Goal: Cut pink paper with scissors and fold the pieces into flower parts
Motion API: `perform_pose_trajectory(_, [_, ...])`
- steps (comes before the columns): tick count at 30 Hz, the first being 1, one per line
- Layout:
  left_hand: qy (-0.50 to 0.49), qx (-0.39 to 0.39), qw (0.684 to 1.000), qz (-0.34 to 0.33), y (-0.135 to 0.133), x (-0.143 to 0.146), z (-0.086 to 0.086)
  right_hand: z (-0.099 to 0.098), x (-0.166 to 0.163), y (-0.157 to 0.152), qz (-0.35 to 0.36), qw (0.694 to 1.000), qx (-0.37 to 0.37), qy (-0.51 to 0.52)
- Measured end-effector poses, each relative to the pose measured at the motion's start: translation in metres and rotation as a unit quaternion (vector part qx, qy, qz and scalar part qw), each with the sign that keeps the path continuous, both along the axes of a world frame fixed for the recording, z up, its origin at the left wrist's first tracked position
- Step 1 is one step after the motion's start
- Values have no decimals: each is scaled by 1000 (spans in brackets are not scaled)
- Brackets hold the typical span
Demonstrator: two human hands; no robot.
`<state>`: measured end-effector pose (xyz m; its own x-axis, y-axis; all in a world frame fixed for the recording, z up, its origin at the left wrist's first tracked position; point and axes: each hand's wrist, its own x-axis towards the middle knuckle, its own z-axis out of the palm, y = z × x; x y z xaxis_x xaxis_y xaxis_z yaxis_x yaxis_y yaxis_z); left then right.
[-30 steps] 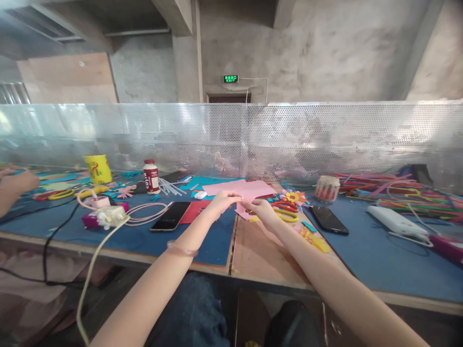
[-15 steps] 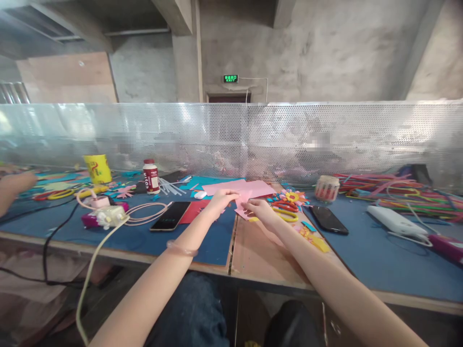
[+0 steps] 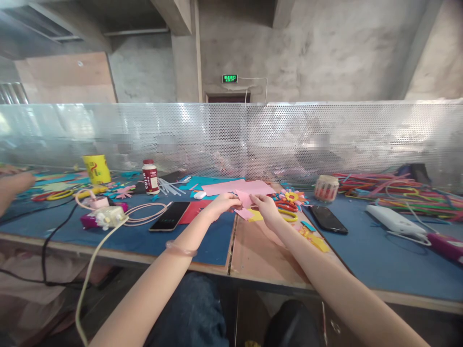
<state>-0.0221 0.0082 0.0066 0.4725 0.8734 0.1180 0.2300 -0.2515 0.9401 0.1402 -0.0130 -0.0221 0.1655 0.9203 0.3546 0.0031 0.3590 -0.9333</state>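
A small piece of pink paper (image 3: 244, 198) is held up between my two hands, over the middle of the table. My left hand (image 3: 224, 204) pinches its left side, and my right hand (image 3: 266, 208) has thumb and fingers closed on its right edge. Just below lie another pink scrap (image 3: 243, 213) and a yellow paper piece (image 3: 256, 215). Behind my hands rest larger pink sheets (image 3: 222, 187) on blue paper (image 3: 188, 183). Red paper (image 3: 191, 212) lies left of my left hand. Yellow-handled scissors (image 3: 290, 215) are beside my right hand, partly hidden by it.
A black phone (image 3: 170, 216) and a coffee bottle (image 3: 150, 177) stand left; another phone (image 3: 328, 220), a jar (image 3: 326, 188) and colourful pipe cleaners (image 3: 390, 195) are right. A perforated metal screen (image 3: 173, 135) runs behind. Another person's hand (image 3: 16, 188) shows at far left.
My right hand has turned and shifted slightly, its fingers now at the upper right edge of the pink paper. The paper stands more upright, and more of the yellow piece below shows.
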Motion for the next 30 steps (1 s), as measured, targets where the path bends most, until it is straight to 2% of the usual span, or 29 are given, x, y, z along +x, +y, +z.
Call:
perform_pose_trajectory(7, [-21, 19, 1000, 5, -2, -1, 1, 5, 0, -4, -15, 997, 23, -71])
perform_pose_trajectory(12, [42, 82, 996, -5, -3, -3, 1, 6, 0, -6, -23, 994, 37, -102])
perform_pose_trajectory(16, [39, 75, 995, -44, 0, -4, -2, 3, -1, -6, 17, 990, 52, -133])
perform_pose_trajectory(18, [36, 63, 995, -64, 1, -4, -4, 2, -1, -4, 26, 981, 68, -180])
perform_pose_trajectory(20, [39, 62, 995, -70, 1, -3, -4, 2, 2, -1, -25, 955, 75, -286])
perform_pose_trajectory(23, [35, 66, 996, -58, 1, -3, -4, 2, 16, 6, -157, 884, 46, -438])
perform_pose_trajectory(26, [23, 62, 997, -36, 1, -3, -3, -4, 41, 12, -221, 841, 6, -493])
perform_pose_trajectory(30, [24, 56, 998, -10, 2, -3, -2, -18, 71, 17, -251, 781, -71, -568])
